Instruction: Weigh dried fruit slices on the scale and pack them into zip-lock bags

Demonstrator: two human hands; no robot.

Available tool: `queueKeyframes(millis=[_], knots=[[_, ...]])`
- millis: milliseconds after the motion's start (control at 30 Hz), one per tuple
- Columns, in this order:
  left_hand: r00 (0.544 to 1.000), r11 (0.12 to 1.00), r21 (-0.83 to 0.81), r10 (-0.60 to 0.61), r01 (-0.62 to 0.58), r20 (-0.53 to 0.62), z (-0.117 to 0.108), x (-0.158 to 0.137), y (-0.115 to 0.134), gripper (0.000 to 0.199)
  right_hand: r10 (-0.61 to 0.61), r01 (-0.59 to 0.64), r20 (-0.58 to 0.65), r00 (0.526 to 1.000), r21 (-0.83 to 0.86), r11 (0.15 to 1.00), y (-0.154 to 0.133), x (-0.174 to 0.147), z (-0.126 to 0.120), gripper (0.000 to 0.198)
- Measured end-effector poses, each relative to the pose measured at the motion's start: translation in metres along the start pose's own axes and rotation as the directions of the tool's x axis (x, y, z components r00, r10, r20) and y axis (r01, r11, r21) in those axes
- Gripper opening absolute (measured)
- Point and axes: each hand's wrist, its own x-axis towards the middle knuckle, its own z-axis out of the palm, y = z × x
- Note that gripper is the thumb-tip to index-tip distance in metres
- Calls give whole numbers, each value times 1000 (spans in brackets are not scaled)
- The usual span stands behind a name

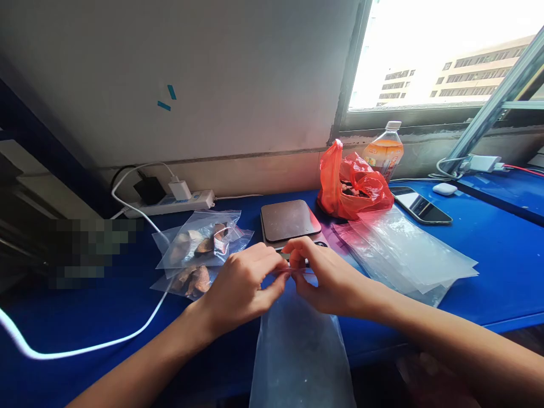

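Note:
A clear zip bag (pixel 302 345) hangs down over the table's front edge, its top pinched between both hands. My left hand (pixel 254 279) grips the upper rim from the left, thumb and forefinger together. My right hand (pixel 317 275) pinches the same rim just beside it, so the fingertips nearly meet. The bag looks flat, with nothing visible inside. Right behind the hands sits a small digital scale (pixel 290 221) with a bare brown plate; my fingers partly cover its display. Left of my left hand lie filled zip bags (pixel 199 245) holding brown, chunky pieces.
A red plastic bag (pixel 355 184) with dark pieces stands behind a stack of flat clear bags (pixel 408 249). A drink bottle (pixel 386 150), a phone (pixel 420 205) and a white earphone case (pixel 445 188) are at the right. A power strip (pixel 193 201) and white cable (pixel 89 350) lie left.

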Motion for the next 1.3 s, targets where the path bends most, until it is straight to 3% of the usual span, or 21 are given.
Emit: queueKeyframes(millis=[467, 700, 1000, 1133, 1300], knots=[[991, 987, -109, -123, 117, -50, -24, 6, 2, 9, 13, -12, -19, 1000, 54, 998, -4, 5, -13, 34], [961, 959, -152, -257, 240, -101, -46, 6, -7, 15, 55, -49, -45, 997, 127, 991, -8, 10, -29, 32], [909, 902, -253, -391, 349, -142, -54, 5, -23, 18, 82, -79, -92, 992, 37, 996, 0, 12, -48, 19], [891, 835, -433, -433, 339, -137, -49, 4, -21, 19, 227, -199, -140, 964, 189, 962, -1, 12, -56, 14], [911, 793, -546, -395, 271, -121, -40, 5, -10, 29, 305, -264, -27, 952, 432, 862, -10, 7, -51, 31]])
